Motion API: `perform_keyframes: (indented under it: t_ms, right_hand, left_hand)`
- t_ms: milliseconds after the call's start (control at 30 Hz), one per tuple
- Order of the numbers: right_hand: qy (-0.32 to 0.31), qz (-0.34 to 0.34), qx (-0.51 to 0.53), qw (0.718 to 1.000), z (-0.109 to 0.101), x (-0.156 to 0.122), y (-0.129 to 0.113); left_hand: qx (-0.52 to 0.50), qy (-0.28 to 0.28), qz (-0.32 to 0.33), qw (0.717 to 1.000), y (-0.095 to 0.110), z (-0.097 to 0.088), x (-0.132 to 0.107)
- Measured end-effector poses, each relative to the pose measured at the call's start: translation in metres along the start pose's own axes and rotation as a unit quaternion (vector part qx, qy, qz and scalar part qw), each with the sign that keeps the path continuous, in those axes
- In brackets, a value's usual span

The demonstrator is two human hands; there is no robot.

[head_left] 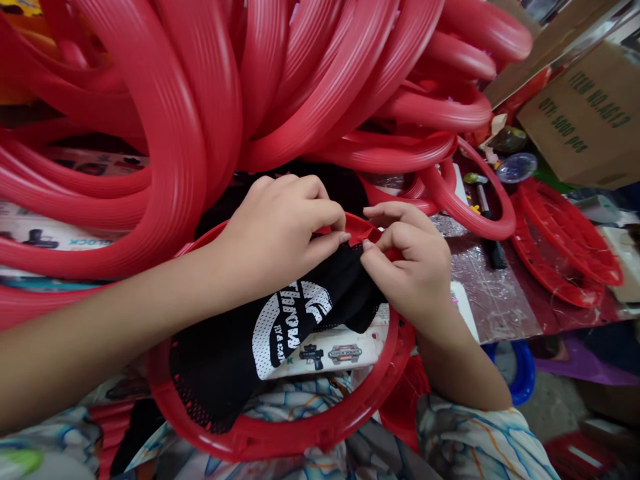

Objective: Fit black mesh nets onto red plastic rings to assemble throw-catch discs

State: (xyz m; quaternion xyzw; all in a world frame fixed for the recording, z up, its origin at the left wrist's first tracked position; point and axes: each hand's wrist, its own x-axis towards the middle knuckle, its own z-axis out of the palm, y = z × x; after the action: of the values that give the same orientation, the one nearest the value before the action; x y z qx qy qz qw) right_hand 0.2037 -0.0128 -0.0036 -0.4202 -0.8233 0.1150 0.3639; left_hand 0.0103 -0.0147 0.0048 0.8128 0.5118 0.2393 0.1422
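Observation:
A red plastic ring rests on my lap, near the bottom centre. A black mesh net with a white printed patch is draped over it. My left hand is closed, pinching the net against the ring's far edge. My right hand is closed too, with thumb and fingers pinching the net at the same rim, fingertips almost touching the left hand's. A printed card lies under the net inside the ring.
A big pile of red plastic rings fills the left and top. To the right are red grid-like discs, a dark tool on a shiny sheet, a cardboard box and a blue rim below.

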Motion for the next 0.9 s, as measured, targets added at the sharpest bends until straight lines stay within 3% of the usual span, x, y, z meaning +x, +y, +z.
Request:
perform_keyframes:
  t_ms: [333, 667, 900]
  right_hand:
    - [0.001, -0.004, 0.030, 1.000, -0.0004, 0.0023, 0.0031]
    - [-0.006, -0.005, 0.003, 1.000, 0.0000, 0.0016, 0.0031]
    - [-0.021, -0.020, 0.018, 0.999, -0.0018, 0.0028, 0.0047]
  left_hand:
    - [0.012, -0.021, 0.009, 1.000, -0.0018, -0.0022, 0.0008]
    - [-0.031, 0.020, -0.016, 0.999, -0.0009, 0.0048, -0.0007]
    - [-0.027, 0.016, -0.008, 0.999, -0.0008, 0.0026, -0.0011]
